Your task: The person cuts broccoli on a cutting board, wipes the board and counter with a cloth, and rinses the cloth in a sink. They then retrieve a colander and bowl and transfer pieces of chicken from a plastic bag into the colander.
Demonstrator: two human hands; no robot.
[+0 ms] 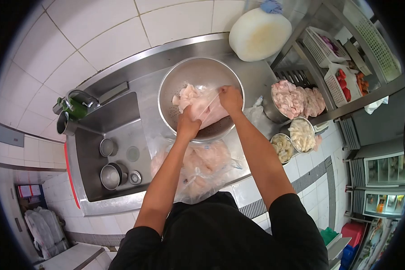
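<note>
A large perforated metal bowl [172,81], like a colander, stands on the steel counter beside the sink. Inside it is a clear plastic bag [211,111] of pale pink raw meat, and some loose meat pieces [187,95] lie at its left. My left hand [189,123] is closed on the near left side of the bag. At the bag's right, my right hand [230,100] pinches the plastic, its fingertips partly hidden. Between my forearms, a second clear bag of raw meat [202,166] rests on the counter's front edge.
The sink [141,135] on the left holds several small metal pots [110,176]; a faucet [81,95] rises behind it. Right of the bowl stand metal containers of raw meat [288,100] and pale pieces [302,134]. A round white board [260,33] leans against the wall near a shelf rack [330,105].
</note>
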